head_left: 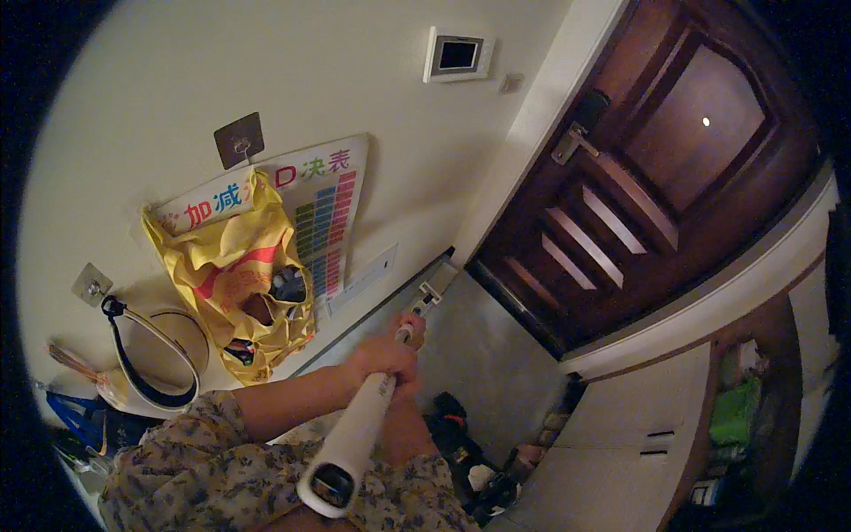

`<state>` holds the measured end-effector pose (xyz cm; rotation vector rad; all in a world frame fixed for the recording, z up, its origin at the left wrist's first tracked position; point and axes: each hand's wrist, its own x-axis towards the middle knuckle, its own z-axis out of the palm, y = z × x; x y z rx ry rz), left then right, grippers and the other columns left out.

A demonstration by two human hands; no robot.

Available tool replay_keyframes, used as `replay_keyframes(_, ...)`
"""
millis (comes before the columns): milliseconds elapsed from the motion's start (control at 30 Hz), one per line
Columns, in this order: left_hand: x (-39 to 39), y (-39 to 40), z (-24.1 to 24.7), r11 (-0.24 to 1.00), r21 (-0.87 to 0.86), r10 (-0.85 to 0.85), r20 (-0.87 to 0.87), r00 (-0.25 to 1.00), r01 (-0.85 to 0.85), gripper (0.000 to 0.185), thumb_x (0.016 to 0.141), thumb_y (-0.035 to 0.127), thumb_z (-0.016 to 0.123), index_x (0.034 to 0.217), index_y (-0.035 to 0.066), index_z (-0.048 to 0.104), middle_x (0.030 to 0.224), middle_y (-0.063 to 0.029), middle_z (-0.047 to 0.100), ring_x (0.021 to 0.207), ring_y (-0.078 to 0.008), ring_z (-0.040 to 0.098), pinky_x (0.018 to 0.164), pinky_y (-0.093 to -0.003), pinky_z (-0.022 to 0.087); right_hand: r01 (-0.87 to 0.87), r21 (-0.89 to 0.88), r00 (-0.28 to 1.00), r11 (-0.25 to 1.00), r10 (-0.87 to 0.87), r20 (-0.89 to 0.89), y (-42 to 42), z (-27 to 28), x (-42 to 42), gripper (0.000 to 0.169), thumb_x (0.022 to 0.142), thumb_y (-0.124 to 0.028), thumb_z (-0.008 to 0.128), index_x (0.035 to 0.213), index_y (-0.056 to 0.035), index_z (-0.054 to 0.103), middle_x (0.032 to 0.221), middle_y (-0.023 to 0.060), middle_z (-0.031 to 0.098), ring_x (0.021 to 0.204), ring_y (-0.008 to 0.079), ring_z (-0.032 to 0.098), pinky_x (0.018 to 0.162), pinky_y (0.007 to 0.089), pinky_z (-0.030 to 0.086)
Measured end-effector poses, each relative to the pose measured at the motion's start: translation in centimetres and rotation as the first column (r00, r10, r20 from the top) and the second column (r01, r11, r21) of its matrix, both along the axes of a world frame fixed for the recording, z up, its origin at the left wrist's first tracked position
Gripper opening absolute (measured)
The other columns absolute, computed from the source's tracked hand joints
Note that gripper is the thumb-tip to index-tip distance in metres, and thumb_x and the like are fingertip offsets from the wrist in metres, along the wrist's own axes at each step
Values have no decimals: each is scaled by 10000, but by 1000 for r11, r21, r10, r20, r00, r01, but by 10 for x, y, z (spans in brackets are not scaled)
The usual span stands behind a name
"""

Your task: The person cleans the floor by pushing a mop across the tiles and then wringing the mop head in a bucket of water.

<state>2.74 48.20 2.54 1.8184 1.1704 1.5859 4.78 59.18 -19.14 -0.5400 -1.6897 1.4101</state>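
Observation:
A long white stick-type floor cleaner (356,432), with a dark oval panel on its near end, slants away from my body. My left hand (380,362) is closed around its upper shaft. Farther along the shaft, my right hand (413,329) grips it, partly hidden behind the left hand and the shaft. The far end of the cleaner, with a pale floor head (439,282), lies low near the corner between the wall and the door. Whether the head touches the floor cannot be told.
A yellow bag (243,266) hangs from a wall hook, over a coloured chart (339,199). A looped strap (153,352) hangs left. A dark wooden door (638,166) stands ahead. Shoes (482,475) lie on the grey floor (492,359) beside a white cabinet (618,425).

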Motion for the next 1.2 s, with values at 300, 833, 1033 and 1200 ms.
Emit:
replay_keyframes(300,6,3,-6,997,43,-53,-321,946,71,192,701,81,662,638,73,480,620,-74,505,599,-280,534,536,-378,407,-21,-88,999,996,23,24,-8,-13,30,156,667,-63,625,796,-87,540,810,54,534,781,208,512,732,328,414)
replay_keyframes(833,-57,-130,58,986,-149,26,-300,954,-74,204,626,125,682,636,89,481,588,-57,497,573,-283,526,509,-369,403,-41,151,999,988,42,-3,-107,33,-37,206,637,-40,655,808,-82,548,836,70,555,800,226,526,757,343,425)
replay_keyframes(1033,-77,-158,114,999,10,-32,28,999,32,221,688,75,681,628,84,469,513,-46,437,423,-235,460,409,-338,344,101,288,994,952,-112,22,-172,81,-42,315,586,3,681,852,-80,533,854,98,555,822,278,530,777,365,425)
replay_keyframes(1200,-76,-171,115,977,193,14,364,931,-90,217,705,74,685,711,77,469,498,-2,403,393,-165,410,385,-301,323,60,311,997,949,-46,-54,-187,99,-71,345,581,23,672,887,-74,546,870,101,565,859,292,548,773,363,440)
